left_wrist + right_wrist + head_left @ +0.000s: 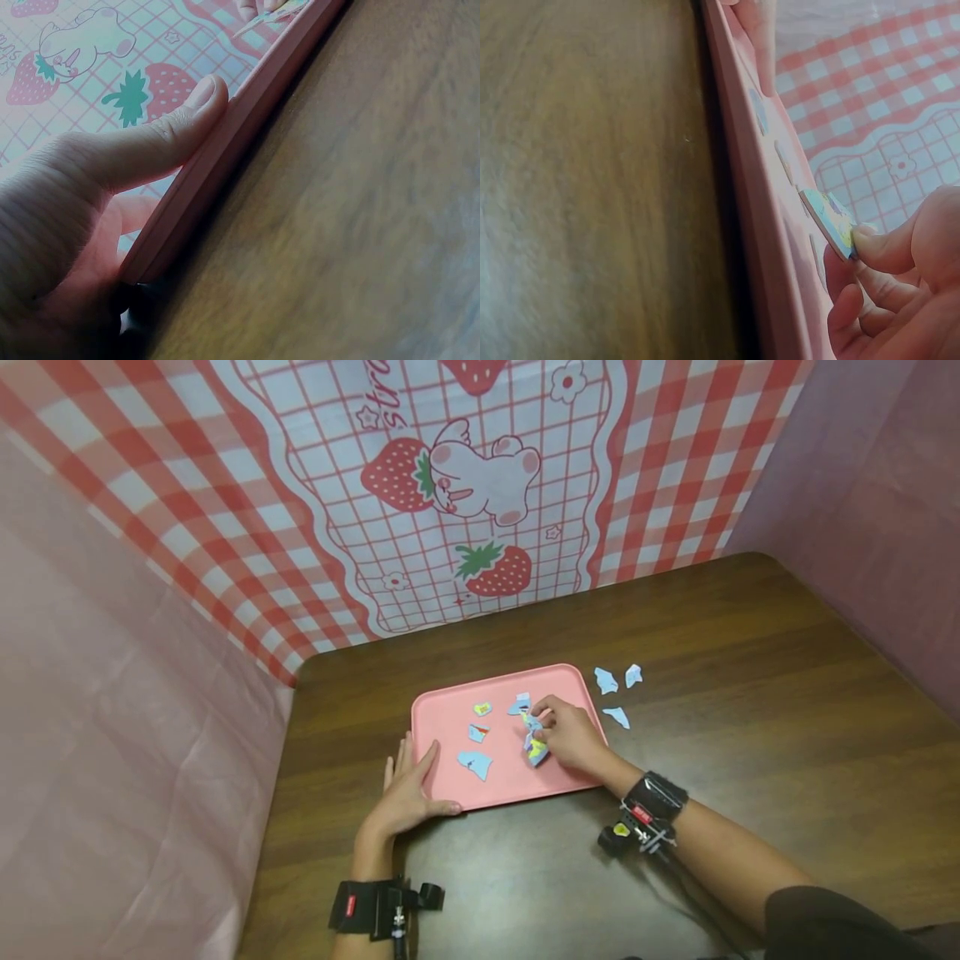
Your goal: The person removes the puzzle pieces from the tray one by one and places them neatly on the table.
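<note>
Our left hand [405, 797], fingers loosely spread, pinching nothing, rests at near-left corner of pink rectangular tray [510, 789], thumb on rim. On tray: larger pale blue jagged piece [476, 764], small blue-and-red piece [478, 732], small yellow piece [482, 708], apart. Farther right, flat multicoloured jagged piece [831, 219], tilted over tray, pinched by thumb and fingers of our right hand [573, 739]. Step, we judge: positioning it; next move calls for levelling, lowering gently. Rightmost, brown wooden table [735, 710] bears three pale blue scraps [606, 681].
</note>
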Tool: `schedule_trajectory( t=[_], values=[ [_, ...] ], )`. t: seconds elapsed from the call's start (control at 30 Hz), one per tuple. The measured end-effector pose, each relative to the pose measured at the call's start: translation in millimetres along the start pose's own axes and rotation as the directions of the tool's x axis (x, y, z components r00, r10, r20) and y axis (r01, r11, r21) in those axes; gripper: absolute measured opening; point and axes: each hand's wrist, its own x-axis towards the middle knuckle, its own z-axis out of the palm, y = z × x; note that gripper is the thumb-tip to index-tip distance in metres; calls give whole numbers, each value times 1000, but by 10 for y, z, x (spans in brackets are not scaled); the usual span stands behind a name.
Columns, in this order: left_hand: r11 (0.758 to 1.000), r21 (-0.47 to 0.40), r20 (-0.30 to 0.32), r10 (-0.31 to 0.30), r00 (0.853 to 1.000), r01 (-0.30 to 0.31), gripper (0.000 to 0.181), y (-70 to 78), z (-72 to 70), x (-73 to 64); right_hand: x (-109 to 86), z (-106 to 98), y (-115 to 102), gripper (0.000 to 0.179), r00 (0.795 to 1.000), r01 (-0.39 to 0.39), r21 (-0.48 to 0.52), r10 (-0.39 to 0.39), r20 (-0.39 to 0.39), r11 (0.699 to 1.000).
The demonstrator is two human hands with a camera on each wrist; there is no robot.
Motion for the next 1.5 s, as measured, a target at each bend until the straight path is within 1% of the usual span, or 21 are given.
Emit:
schedule_trajectory(
  t=[0.23, 0.5, 0.73, 1.1, 1.27, 1.5],
  values=[
    [1000, -6, -9, -5, 1000, 5, 117, 3, 5, -1, 1, -88, 13, 24, 999, 26, 35, -25, -31, 999],
    [1000, -9, -7, -3, 1000, 3, 117, 0, 0, -5, 9, -176, 33, 23, 999, 9, 31, -7, -53, 999],
    [1000, -11, -6, -7, 1000, 7, 116, 16, 1, -10, 2, -314, 82, 24, 997, -8, 11, 9, -81, 1000],
    [1000, -9, -7, -2, 1000, 2, 116, 14, -5, -11, 3, -507, 165, 24, 989, 21, 15, -18, -146, 1000],
    [1000, -20, -11, 5, 1000, -5, 116, 10, -2, -13, 9, -568, 199, 26, 987, 7, 0, -7, -160, 1000],
    [1000, -14, -9, 6, 1000, -6, 117, -2, 1, -13, -9, -661, 288, 26, 984, -22, -10, 20, -179, 1000]
  ],
)
